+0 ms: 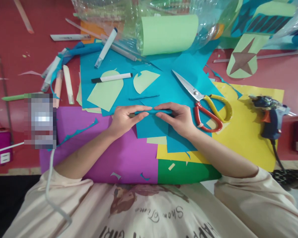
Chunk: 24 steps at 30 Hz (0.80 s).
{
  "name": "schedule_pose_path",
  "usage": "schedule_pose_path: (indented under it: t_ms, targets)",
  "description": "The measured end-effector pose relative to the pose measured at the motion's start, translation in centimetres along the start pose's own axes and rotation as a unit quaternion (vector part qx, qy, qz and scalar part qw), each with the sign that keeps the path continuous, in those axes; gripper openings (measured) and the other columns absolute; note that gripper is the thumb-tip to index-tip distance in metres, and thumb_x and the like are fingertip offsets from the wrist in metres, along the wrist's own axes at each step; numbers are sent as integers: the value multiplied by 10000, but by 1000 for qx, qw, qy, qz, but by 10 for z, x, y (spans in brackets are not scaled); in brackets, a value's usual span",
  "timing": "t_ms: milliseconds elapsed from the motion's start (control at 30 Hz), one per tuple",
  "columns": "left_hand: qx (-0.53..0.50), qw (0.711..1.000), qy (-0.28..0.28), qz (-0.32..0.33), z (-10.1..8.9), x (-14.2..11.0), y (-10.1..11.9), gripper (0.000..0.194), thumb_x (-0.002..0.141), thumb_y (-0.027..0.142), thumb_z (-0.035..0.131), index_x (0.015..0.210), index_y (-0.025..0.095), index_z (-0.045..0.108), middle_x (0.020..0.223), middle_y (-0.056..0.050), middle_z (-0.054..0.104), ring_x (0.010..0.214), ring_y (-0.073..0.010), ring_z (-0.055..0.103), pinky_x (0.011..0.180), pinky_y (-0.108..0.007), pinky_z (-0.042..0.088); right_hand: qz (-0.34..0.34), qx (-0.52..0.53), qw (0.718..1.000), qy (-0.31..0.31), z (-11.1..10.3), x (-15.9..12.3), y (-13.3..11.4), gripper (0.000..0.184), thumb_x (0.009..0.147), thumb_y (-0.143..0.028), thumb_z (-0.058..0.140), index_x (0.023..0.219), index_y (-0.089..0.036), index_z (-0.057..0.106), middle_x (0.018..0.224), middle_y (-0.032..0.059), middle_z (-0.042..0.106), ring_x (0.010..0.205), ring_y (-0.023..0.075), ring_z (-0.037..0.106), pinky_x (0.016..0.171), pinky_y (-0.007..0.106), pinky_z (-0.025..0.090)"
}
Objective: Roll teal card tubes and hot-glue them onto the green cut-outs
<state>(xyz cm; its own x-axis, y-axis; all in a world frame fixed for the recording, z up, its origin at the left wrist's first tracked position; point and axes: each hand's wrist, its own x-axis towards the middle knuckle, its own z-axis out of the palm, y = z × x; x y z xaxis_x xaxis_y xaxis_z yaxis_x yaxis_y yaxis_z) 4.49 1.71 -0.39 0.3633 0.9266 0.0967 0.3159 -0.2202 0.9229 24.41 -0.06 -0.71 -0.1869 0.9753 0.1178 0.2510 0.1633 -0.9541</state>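
Between both hands lies a narrow blue strip of rolled or folded paper [152, 112], held level above blue sheets. My left hand [126, 119] pinches its left end between thumb and fingers. At its right end my right hand [178, 116] does the same, the fingertips of both hands almost meeting. Just beyond them rests a thin blue paper roll [144, 97]. Scissors [201, 99] with one red and one yellow handle lie partly spread to the right of my right hand. A black-and-white marker [111, 78] sits on a pale green paper cutout [106, 91].
A clear plastic bottle wrapped in green paper [169, 34] lies at the back. To the right, a glue gun [272, 115] rests on yellow paper [248, 138]. Purple paper [101, 145] spreads at left beside a blurred-out phone [41, 120] with a white cable [51, 185].
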Motion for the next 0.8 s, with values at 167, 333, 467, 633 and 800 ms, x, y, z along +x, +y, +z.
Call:
schedule_pose_path:
  t_ms: [167,333,467,633,800]
  targets:
    - [-15,1000,-15,5,0,1,1,251,832,447,637,897,240,763,862,-31,773,623,-115,672,464,-190,442,-10,10,1000,2,0,0,1,135,795,-350,695,829,-236,759,841,15,773,744,166,715,667,274,568]
    - [-6,1000,-22,-1,0,1,0,290,841,478,611,883,235,763,830,-32,771,568,-107,642,438,-204,411,-19,17,1000,7,1,0,0,118,796,-329,697,811,-231,761,828,21,773,725,162,712,664,268,566]
    - [2,1000,-20,3,1,0,-1,300,817,475,639,884,207,757,812,-43,769,536,-106,625,424,-206,396,-7,-15,1000,-3,1,-1,-1,182,815,-390,667,807,-234,758,826,24,770,721,165,706,661,278,559]
    - [11,1000,-13,-1,2,1,-1,327,812,490,635,861,190,755,823,-45,767,628,-118,669,487,-185,444,-12,-24,1000,-2,2,-1,0,221,808,-423,666,826,-220,751,829,27,766,718,152,693,626,260,536]
    - [-2,1000,24,-5,1,2,0,244,808,414,664,847,190,752,829,-32,769,686,-121,689,549,-174,480,16,14,999,35,1,1,2,202,780,-407,696,792,-212,745,784,17,752,600,115,627,511,238,477]
